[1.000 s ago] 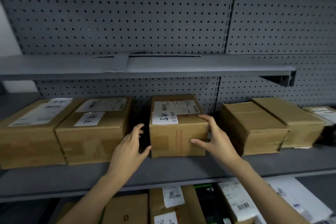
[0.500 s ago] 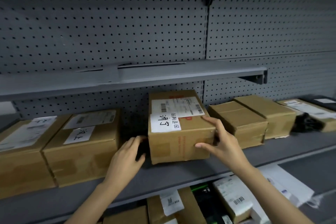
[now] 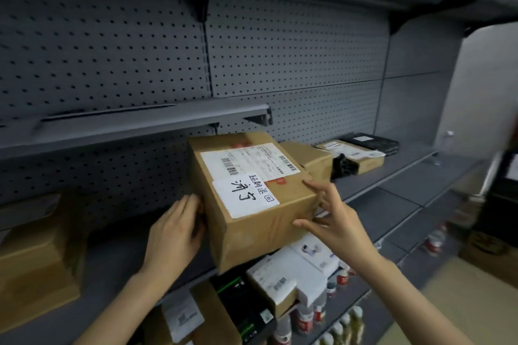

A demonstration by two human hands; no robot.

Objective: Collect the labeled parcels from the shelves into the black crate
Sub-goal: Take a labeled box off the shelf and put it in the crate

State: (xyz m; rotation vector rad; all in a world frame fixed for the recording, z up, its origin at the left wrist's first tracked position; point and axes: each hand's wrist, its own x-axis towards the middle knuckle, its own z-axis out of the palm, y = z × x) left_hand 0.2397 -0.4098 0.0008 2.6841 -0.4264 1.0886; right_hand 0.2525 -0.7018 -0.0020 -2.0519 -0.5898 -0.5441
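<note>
While both hands clamp it — left hand [image 3: 174,235] on its left side, right hand [image 3: 333,221] on its right — the labeled cardboard parcel [image 3: 253,199] tilts over the shelf's [image 3: 392,185] front edge.

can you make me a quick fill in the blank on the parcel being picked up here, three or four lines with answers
1. The cardboard parcel is held between ____ hands.
2. The left hand presses the parcel's ____ side, and the right hand takes the opposite side.
3. The handwritten label on the parcel's top is ____ in colour.
4. The shelf directly above the parcel holds ____ parcels.

Missing words: two; left; white; no
</note>
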